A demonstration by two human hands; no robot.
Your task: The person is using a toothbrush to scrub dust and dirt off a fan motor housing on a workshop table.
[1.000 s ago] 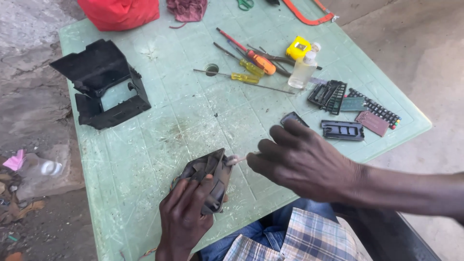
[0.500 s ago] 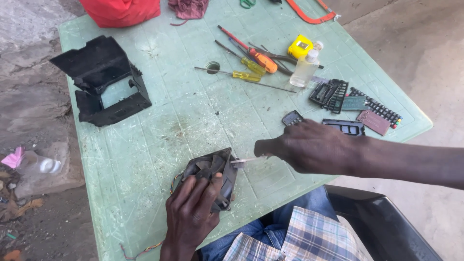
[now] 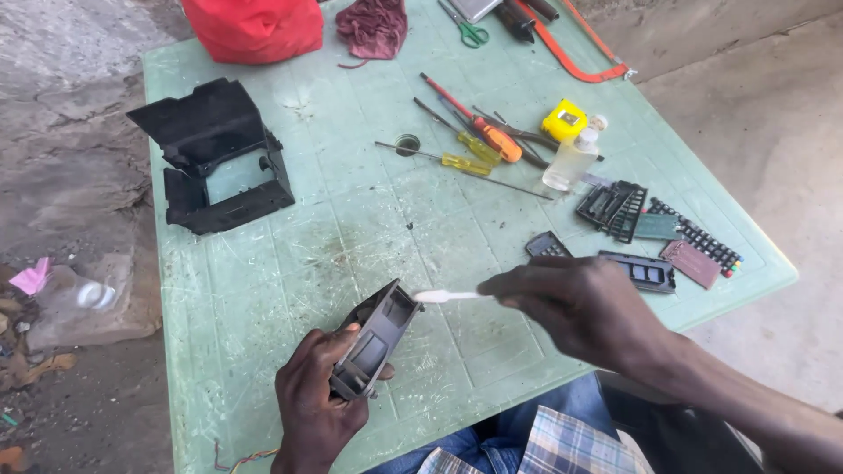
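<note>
A: Where is the small black casing [image 3: 376, 341], and how is it held?

B: It is over the near edge of the green table [image 3: 263, 290], toward the left part of that edge. The left hand [image 3: 318, 399] has closed around its lower end, the thumb on the front face and the fingers behind. The casing stands tilted, with its open top leaning away to the right.

A: And the other hand?

B: The right hand [image 3: 584, 307] is just to the right of the casing, also above the near edge. Its fingers are pinched together on a thin white stick [image 3: 450, 297]. The white tip of the stick touches the upper opening of the casing, or is very close to it; I cannot tell which.

A: How much free room is around them?

B: Between the hands and the middle of the table the surface is bare and scratched. Near the left edge, farther back, stands a bigger black plastic frame [image 3: 215, 158], well apart from the casing. Toward the right edge lie dark keypad parts [image 3: 637, 270], near the right hand. Beyond them, a clear little bottle [image 3: 571, 160] and some screwdrivers [image 3: 470, 132] are in the far middle. A red bag [image 3: 255, 28] sits at the far edge.
</note>
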